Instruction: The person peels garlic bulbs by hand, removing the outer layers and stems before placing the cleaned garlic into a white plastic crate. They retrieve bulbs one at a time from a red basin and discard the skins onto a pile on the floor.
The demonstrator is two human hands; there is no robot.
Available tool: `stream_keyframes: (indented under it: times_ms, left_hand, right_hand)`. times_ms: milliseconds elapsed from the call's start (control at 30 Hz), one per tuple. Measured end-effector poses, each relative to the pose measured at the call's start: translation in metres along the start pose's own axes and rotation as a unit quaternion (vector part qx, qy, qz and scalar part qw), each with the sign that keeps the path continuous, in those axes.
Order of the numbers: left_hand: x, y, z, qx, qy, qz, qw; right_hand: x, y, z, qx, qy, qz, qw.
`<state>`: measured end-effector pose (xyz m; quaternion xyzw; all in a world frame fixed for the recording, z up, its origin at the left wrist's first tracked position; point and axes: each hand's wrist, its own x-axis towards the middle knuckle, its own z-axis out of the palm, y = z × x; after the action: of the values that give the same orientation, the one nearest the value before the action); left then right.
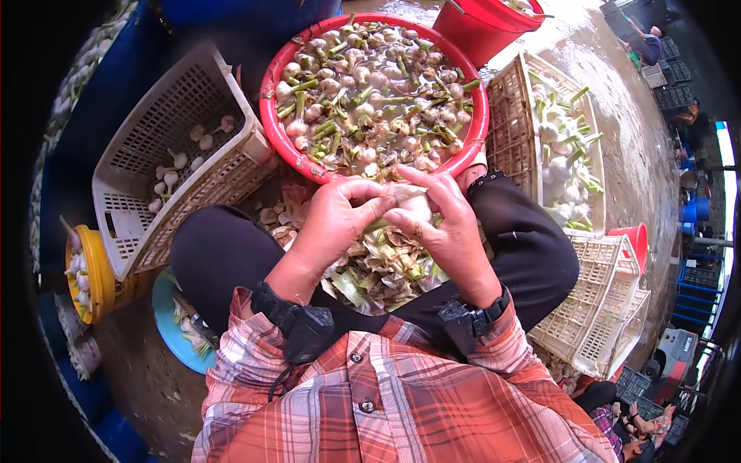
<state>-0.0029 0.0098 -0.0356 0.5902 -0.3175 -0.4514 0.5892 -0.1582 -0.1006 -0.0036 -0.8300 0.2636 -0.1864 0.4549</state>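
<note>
My right hand (441,224) is closed around a white garlic bulb (417,205) over my lap. Pinched together, the fingers of my left hand (343,220) grip a papery piece of skin at the bulb's left side. Just beyond both hands stands a red tub (272,131) of water with many garlic bulbs (378,79) on short green stems. Below the hands lies a pile of peeled garlic skins (386,262) between my legs.
A crate (208,181) with several bulbs stands at left, above a yellow bucket (116,289) and a blue basin (166,320) holding a knife. At right are a crate (513,127) of cleaned garlic and stacked crates (583,297). A red bucket (482,31) stands behind. Other people are farther right.
</note>
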Motion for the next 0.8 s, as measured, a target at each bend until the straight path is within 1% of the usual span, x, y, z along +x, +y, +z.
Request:
stream_keyframes:
  times_ms: [33,100,133,167,233,267,300,333,367,400,433,467,500,567,600,633,700,767,800]
  left_hand:
    - [-0.001,-0.001,0.001,0.095,0.010,-0.006,0.995]
    - [-0.001,0.003,0.003,0.238,0.057,0.048,0.968]
    - [-0.001,0.002,0.003,0.237,0.057,0.046,0.969]
    - [-0.001,0.001,0.003,0.238,0.068,0.052,0.968]
    - [-0.001,0.001,0.002,0.234,0.073,0.064,0.967]
    - [-0.001,0.000,0.000,0.261,0.092,0.077,0.958]
    - [0.002,-0.001,0.001,0.285,0.105,0.096,0.948]
    - [0.005,-0.002,-0.002,0.226,0.100,0.081,0.966]
    - [0.005,-0.004,-0.003,0.168,0.097,0.061,0.979]
    - [0.005,-0.004,0.000,0.040,0.095,0.018,0.995]
    - [0.004,0.001,-0.002,-0.011,0.078,-0.010,0.997]
    - [0.004,0.006,-0.002,-0.061,0.073,-0.027,0.995]
    - [0.002,0.011,-0.002,-0.108,0.073,-0.049,0.990]
    - [0.000,0.012,-0.004,-0.143,0.049,-0.060,0.987]
    - [-0.001,0.014,-0.004,-0.167,0.038,-0.068,0.983]
    - [-0.001,0.010,-0.006,-0.163,0.028,-0.076,0.983]
    - [0.000,0.005,-0.011,-0.175,-0.018,-0.082,0.981]
    - [-0.001,0.013,-0.005,-0.225,0.025,-0.067,0.972]
    - [0.000,0.013,-0.005,-0.250,0.048,-0.082,0.964]
  right_hand:
    - [0.000,0.001,0.004,0.003,-0.003,-0.001,1.000]
    - [0.000,0.007,0.013,0.093,0.042,0.066,0.993]
    - [0.002,0.011,0.017,0.094,0.058,0.025,0.994]
    - [0.004,0.011,0.016,0.092,0.057,0.025,0.994]
    - [0.009,0.007,0.009,0.046,0.021,-0.100,0.994]
    - [0.012,0.003,0.005,-0.015,-0.001,-0.152,0.988]
    - [0.015,0.008,0.005,-0.023,-0.005,-0.172,0.985]
    - [0.017,0.012,0.009,0.083,0.007,-0.115,0.990]
    - [0.017,0.017,0.014,0.193,0.017,-0.060,0.979]
    - [0.018,0.020,0.020,0.234,0.031,-0.006,0.972]
    - [0.018,0.025,0.024,0.281,0.041,0.049,0.958]
    - [0.018,0.035,0.025,0.202,0.061,0.083,0.974]
    - [0.018,0.027,0.023,0.214,0.058,0.100,0.970]
    - [0.016,0.028,0.021,0.154,0.064,0.042,0.985]
    - [0.015,0.028,0.021,0.183,0.071,0.036,0.980]
    - [0.019,0.030,0.019,0.192,0.047,0.029,0.980]
    - [0.021,0.019,0.015,0.329,0.004,0.060,0.943]
    - [0.023,0.019,0.015,0.351,0.001,0.083,0.933]
    - [0.023,0.018,0.022,0.378,0.028,0.060,0.923]
